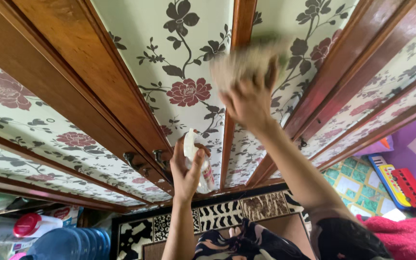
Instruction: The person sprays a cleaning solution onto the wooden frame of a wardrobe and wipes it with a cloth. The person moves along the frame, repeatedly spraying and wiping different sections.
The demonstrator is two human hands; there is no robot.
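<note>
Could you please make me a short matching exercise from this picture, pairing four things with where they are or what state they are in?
Things:
1. cloth
2. spray bottle
3. toy keyboard
4. water jug

Places or states:
A. bottom left corner, blue
B. blurred, pressed by the right hand against the floral cabinet door
C. on the floor at the far right
D. gripped in the left hand

Pairs: 1-B, 2-D, 3-C, 4-A

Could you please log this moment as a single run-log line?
left hand: grips clear spray bottle | right hand: presses blurred cloth on floral cabinet door | handles untouched
</note>
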